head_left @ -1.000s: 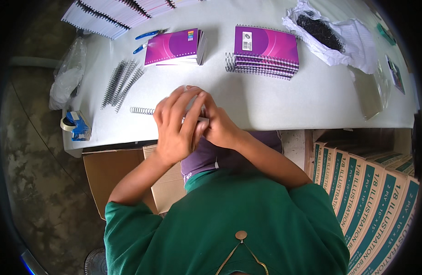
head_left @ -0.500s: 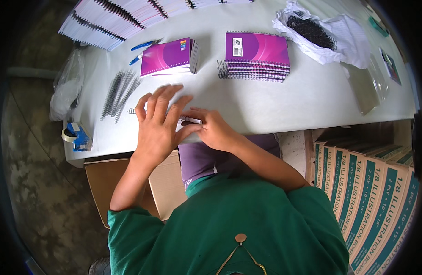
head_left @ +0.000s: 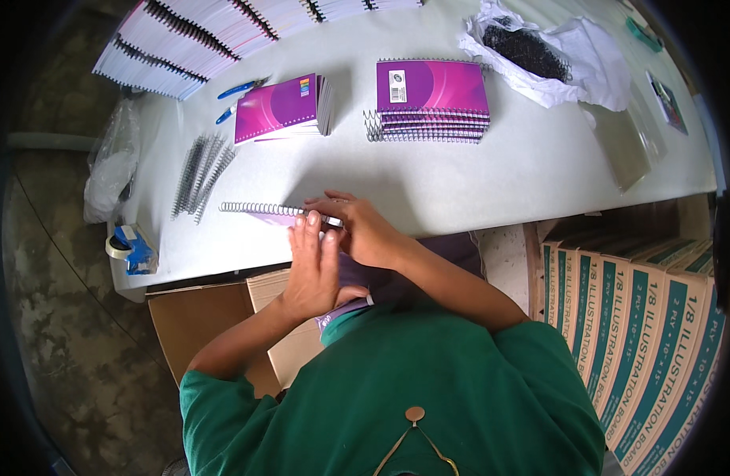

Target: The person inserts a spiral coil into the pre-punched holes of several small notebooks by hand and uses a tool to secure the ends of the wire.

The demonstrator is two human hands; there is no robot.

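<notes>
A small notebook (head_left: 271,219) is held edge-up at the table's near edge, a metal spiral coil (head_left: 258,208) running along its top edge and sticking out to the left. My right hand (head_left: 363,228) grips the notebook's right end, fingers behind it. My left hand (head_left: 311,270) has its fingers stretched out together, their tips touching the coil near the right end. Much of the notebook is hidden by my left hand. Left of it lie several loose spiral coils (head_left: 200,176). Beyond are a stack of purple notebooks without coils (head_left: 273,109) and a stack of coiled ones (head_left: 434,89).
Blue cutters (head_left: 239,89) lie behind the uncoiled stack. Thick comb-bound books (head_left: 166,47) fill the far left. White wrapping (head_left: 591,63) holds dark coils (head_left: 527,51) at far right. A tape dispenser (head_left: 135,250) sits at the left corner; cartons (head_left: 642,317) stand at right.
My left hand has come down and right from above the coil, its spread fingers drawing together against it. The notebook's coiled edge is now uncovered. The view has shifted slightly.
</notes>
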